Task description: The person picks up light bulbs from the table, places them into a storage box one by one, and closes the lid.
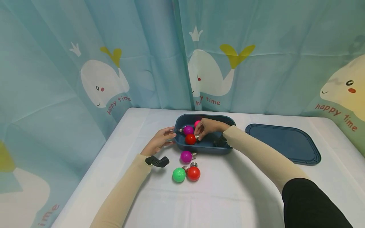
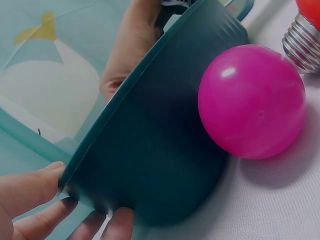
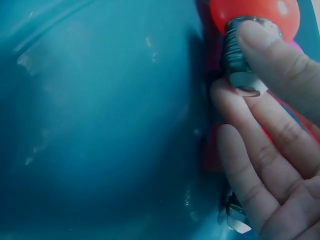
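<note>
My right hand (image 1: 208, 126) reaches into a dark blue plastic box (image 1: 205, 150) and pinches a red light bulb (image 1: 190, 139) by its threaded metal base (image 3: 237, 47). Against the box's left end rest the outstretched fingers of my left hand (image 1: 160, 139), their tips at the rim and outer wall in the left wrist view. Beside the red bulb inside lie a purple bulb (image 1: 188, 130) and a pink bulb (image 1: 197, 123), the pink one partly hidden by my right hand.
On the white table in front of the box lie another purple bulb (image 1: 186, 156), a green bulb (image 1: 179, 174) and a second red bulb (image 1: 194, 173). A flat dark blue lid (image 1: 283, 142) is to the box's right. Behind the table hangs a whale-print curtain (image 1: 159, 63).
</note>
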Motion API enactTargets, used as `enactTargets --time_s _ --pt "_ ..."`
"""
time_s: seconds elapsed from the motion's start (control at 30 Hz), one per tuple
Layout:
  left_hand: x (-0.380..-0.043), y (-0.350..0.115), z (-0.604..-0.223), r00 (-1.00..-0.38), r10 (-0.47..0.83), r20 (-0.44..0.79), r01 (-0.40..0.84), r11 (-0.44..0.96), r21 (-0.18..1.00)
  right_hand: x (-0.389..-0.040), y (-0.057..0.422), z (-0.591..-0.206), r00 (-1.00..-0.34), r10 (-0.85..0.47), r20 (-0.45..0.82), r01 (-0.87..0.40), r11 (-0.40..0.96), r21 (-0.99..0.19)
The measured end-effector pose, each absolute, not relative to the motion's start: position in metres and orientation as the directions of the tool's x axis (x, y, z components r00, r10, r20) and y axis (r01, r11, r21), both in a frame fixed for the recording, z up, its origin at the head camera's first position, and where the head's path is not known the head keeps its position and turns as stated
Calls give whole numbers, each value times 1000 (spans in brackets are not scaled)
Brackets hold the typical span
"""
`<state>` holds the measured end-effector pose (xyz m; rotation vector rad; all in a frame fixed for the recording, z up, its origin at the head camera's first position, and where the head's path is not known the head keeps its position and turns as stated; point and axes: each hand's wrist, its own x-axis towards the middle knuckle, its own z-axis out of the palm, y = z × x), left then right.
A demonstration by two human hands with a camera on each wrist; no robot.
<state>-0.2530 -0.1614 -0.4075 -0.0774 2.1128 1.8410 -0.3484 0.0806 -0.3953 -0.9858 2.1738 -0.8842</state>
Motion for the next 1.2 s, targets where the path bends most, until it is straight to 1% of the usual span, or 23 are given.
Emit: enactTargets --time_s 0.27,0.6,0.93,1.2 --pt "-252 -162 -407 -944 201 -262 -233 155 960 -347 81 -393 -565 -784 -258 -399 533 -746" --pt "-251 -163 -407 -946 217 -242 -217 133 967 -348 85 -391 -526 -810 -260 -423 514 -747" --pt "-252 -163 -407 -944 204 -258 -229 154 961 -349 93 -384 -486 -826 -285 -440 513 -737" --pt "-252 -164 -407 -945 204 -255 -228 150 962 -350 102 -377 -479 -824 -302 -423 518 -744"
